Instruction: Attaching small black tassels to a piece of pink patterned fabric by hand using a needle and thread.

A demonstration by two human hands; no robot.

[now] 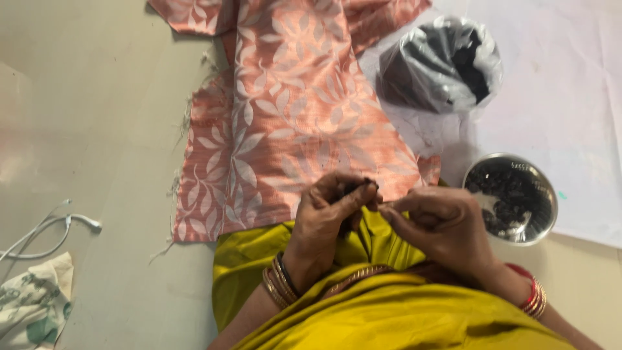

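Garment: yellow-green cloth (389,311) covers the lap nearest the camera; both forearms rest over it, likely for steadiness.
Left hand (327,220): fingers curled shut, thumb and forefinger pinched on a small dark bead (360,188) raised above the lap. Bangles on the wrist.
Right hand (440,223): fingers drawn in, the tips pressed together as if on something thin aimed at the left hand; whether a needle or thread sits in that grip cannot be told.
Bead orientation: too small to read a long axis; it sits at the fingertips, facing the right hand, probably so the two hands can meet at one point.
Steel bowl (510,198): on the floor just beyond the right hand, holding many dark beads, within easy reach.
Pink fabric (285,123): leaf-patterned, spread flat on the floor ahead of the hands, long axis running away from the person; edges frayed.
Plastic bag (440,61): farthest, open-mouthed, dark contents, on a white sheet (570,97).
White cable (52,230): far left on the floor, well apart.
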